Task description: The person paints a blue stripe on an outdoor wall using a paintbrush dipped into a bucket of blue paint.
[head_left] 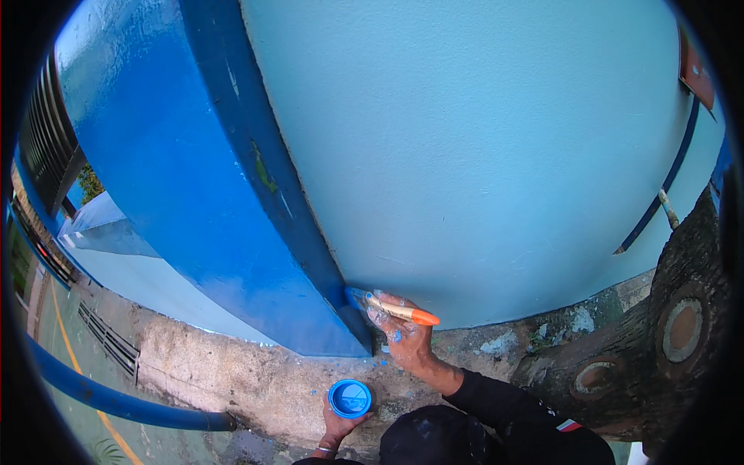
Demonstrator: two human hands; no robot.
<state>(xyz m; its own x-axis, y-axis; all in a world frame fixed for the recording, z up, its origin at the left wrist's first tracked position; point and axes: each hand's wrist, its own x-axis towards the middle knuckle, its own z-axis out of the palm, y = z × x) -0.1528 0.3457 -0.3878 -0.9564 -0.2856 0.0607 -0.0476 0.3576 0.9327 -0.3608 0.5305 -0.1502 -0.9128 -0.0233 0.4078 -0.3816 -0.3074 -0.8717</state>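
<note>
My right hand (pixel 404 333), flecked with blue paint, grips a paintbrush (pixel 391 308) with an orange-tipped handle. Its blue-loaded bristles touch the bottom of the dark blue pillar (pixel 232 194), where it meets the light blue wall (pixel 480 139). My left hand (pixel 339 425) holds a small round blue paint container (pixel 350 398) from below, just over the concrete ledge (pixel 256 380). A bracelet sits on the left wrist. My right sleeve is black.
A cut tree trunk (pixel 659 341) with sawn knots rises at the lower right against the wall. A blue pipe (pixel 116 399) runs along the lower left near a drain grate (pixel 108 341). A thin dark conduit (pixel 666 186) crosses the wall at right.
</note>
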